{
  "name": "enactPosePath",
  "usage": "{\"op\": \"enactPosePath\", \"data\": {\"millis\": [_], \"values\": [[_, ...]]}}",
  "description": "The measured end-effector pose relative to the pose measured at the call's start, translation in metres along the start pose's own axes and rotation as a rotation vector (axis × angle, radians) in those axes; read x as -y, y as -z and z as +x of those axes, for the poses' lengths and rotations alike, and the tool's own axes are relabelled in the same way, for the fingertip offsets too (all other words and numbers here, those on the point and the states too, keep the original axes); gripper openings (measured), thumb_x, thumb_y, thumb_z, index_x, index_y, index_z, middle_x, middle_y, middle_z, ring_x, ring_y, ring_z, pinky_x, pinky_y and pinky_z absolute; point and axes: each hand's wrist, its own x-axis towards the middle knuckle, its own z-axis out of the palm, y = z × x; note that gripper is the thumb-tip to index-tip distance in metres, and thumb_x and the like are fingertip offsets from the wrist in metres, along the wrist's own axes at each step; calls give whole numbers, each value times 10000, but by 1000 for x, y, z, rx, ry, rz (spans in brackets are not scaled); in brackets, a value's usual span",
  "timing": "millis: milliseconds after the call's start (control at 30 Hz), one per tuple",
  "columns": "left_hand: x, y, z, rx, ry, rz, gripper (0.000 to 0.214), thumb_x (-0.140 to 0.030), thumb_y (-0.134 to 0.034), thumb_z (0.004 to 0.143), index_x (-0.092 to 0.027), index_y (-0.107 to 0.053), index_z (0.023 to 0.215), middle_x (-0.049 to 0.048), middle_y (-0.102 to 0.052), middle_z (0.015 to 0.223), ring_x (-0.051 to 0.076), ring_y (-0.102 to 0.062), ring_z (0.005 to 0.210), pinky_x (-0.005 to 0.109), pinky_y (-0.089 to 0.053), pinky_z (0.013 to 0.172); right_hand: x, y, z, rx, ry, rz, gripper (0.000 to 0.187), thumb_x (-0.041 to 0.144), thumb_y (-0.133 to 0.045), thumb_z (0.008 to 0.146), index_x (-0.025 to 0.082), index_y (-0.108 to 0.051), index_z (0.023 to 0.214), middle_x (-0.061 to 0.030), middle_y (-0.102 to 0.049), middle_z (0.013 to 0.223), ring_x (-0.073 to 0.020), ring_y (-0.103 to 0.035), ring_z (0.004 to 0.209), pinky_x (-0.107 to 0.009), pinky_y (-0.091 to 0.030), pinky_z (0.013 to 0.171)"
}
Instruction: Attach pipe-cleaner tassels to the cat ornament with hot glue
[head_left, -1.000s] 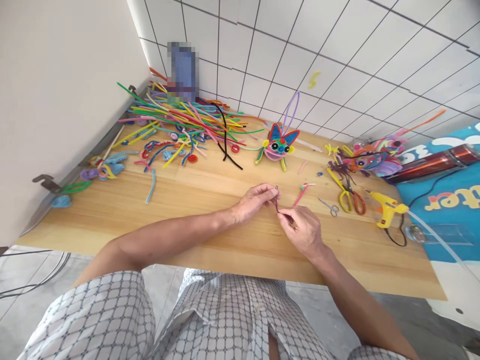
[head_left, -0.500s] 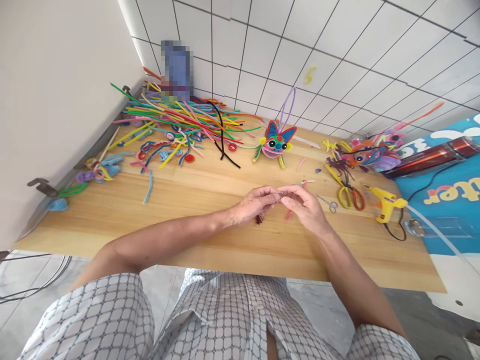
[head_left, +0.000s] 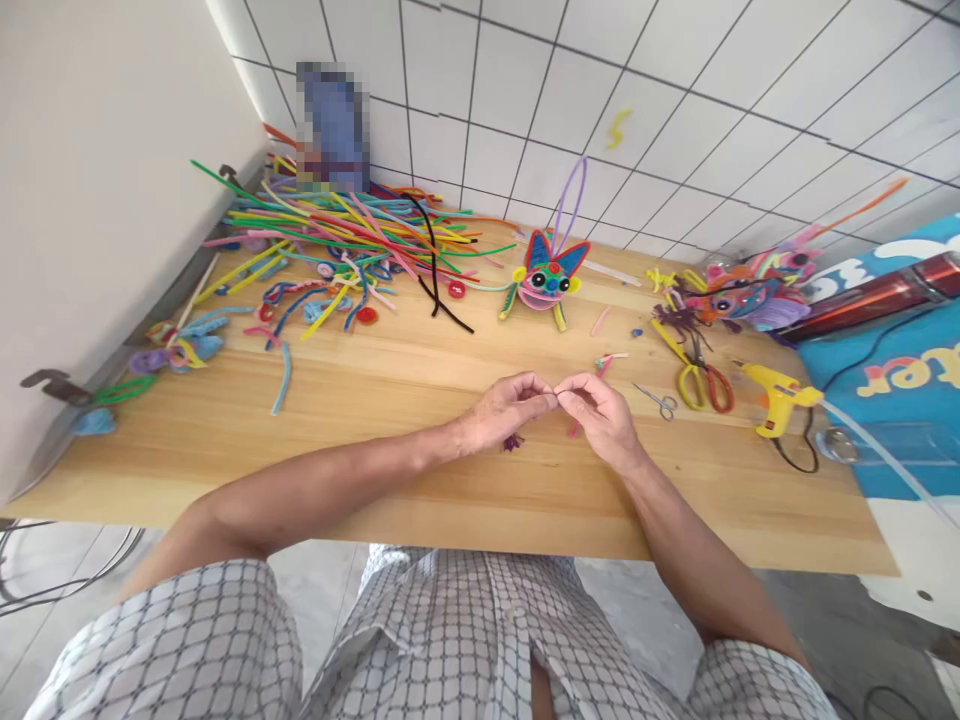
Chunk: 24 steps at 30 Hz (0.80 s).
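My left hand [head_left: 511, 408] and my right hand [head_left: 596, 410] meet fingertip to fingertip over the middle of the wooden table [head_left: 420, 500]. Both are closed in a pinch. What sits between the fingertips is too small and too covered to name. Just below my left hand a dark purple tuft [head_left: 513, 441] shows, partly hidden by the palm. Behind my right hand lie short pink and white pipe cleaner pieces [head_left: 611, 360]. Small scissors [head_left: 663, 404] rest to the right of that hand.
A big heap of coloured pipe cleaners [head_left: 337, 225] covers the back left. A pipe cleaner animal head [head_left: 547, 283] stands at the back middle. On the right are yellow-and-red-handled scissors [head_left: 697, 380], a yellow glue gun [head_left: 780, 398] with a cord, and a red flask [head_left: 885, 300].
The view has shifted slightly. My hands stay pinched together, with the fingertips drawn a little closer around the small thing between them.
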Motion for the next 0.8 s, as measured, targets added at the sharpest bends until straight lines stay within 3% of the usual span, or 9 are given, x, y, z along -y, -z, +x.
{"op": "enactPosePath", "data": {"millis": [367, 567, 800], "values": [[2, 0, -5, -11, -14, 34, 487, -639, -793, 853, -178, -670, 948, -58, -495, 700, 57, -441, 520, 158, -407, 443, -2, -8, -6, 11, -31, 153, 432, 660, -759, 934, 233, -693, 958, -22, -702, 836, -177, -652, 744, -310, -555, 697], [2, 2, -11, 35, -25, 81, 521, -688, -745, 911, -180, -703, 1022, -31, -584, 842, 62, -505, 597, 179, -543, 505, -5, -13, -10, -39, -3, 182, 484, 709, -738, 938, 228, -688, 964, -31, -704, 868, -177, -658, 777, -318, -563, 743], [3, 4, -12, 51, -42, 114, 490, -661, -727, 941, -179, -710, 1030, -31, -591, 848, 56, -504, 599, 160, -528, 511, -5, -17, -13, -65, -7, 220, 480, 706, -757, 928, 233, -678, 947, -17, -678, 826, -171, -648, 743, -313, -554, 715]]}}
